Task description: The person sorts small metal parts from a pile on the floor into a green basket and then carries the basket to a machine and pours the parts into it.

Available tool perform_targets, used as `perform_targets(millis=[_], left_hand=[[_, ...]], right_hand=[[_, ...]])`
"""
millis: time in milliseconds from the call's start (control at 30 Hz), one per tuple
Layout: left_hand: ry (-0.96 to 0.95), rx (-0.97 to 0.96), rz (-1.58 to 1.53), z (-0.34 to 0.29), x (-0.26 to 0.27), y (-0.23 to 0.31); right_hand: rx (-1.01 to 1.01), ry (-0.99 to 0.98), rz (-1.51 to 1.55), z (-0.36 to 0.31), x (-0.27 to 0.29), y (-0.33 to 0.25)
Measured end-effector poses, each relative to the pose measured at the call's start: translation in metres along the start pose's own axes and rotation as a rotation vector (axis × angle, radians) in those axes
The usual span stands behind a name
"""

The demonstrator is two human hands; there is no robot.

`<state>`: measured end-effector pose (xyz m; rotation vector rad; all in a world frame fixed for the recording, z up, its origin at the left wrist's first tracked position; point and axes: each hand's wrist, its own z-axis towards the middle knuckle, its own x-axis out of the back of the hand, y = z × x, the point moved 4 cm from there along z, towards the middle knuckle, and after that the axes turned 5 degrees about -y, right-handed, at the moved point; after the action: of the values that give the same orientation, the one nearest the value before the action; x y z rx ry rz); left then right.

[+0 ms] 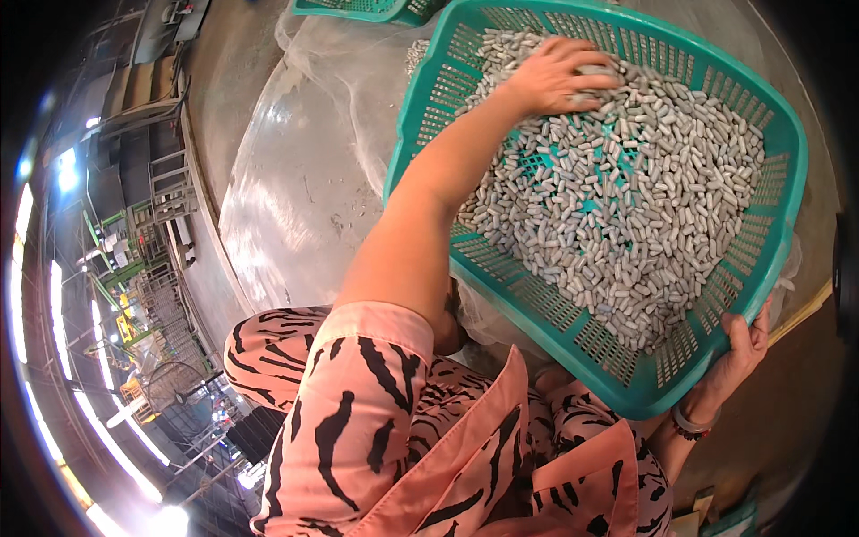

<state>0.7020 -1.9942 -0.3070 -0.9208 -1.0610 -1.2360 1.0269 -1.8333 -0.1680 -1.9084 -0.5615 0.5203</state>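
A green plastic basket point(793, 206) with slotted sides is tilted in front of me. It holds a great many small, pale grey, rounded cylinders point(698, 179), like pellets or capsules; I cannot make out their exact kind. Patches of the basket's green mesh bottom show between them near the middle. My left hand point(568, 79) rests on the pieces toward the far side, fingers apart, palm down, with nothing visibly held. At the near right corner my right hand point(741, 353) grips the basket's rim, thumb on top and the other fingers partly hidden. A band and a dark bracelet circle that wrist.
Under and beside the basket spreads a translucent sheet point(286, 170) on the floor. Part of a second green basket point(358, 9) shows at the top edge, with more pale pieces point(417, 55) between. Racks point(170, 188) and a round fan point(174, 385) stand off to the left.
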Motion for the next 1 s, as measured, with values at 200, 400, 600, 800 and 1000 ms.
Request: perform_targets(millis=[200,400,600,800,1000], left_hand=[[-0.220,0.495,0.189,-0.111,0.022,0.008],[-0.823,0.213,-0.239,-0.169,0.060,0.095],[-0.647,-0.253,-0.679,-0.099,0.065,0.147],[-0.005,-0.566,-0.556,0.011,0.034,0.211],[0.183,-0.285,-0.140,0.064,0.020,0.096]], right_hand=[[0.019,-0.066,0.060,-0.002,-0.010,-0.005],[0.039,-0.040,-0.022,-0.002,-0.016,-0.012],[-0.073,0.012,0.000,-0.001,-0.004,0.000],[-0.060,0.000,-0.098,0.006,0.001,-0.005],[-0.035,-0.226,-0.004,0.019,-0.015,-0.026]])
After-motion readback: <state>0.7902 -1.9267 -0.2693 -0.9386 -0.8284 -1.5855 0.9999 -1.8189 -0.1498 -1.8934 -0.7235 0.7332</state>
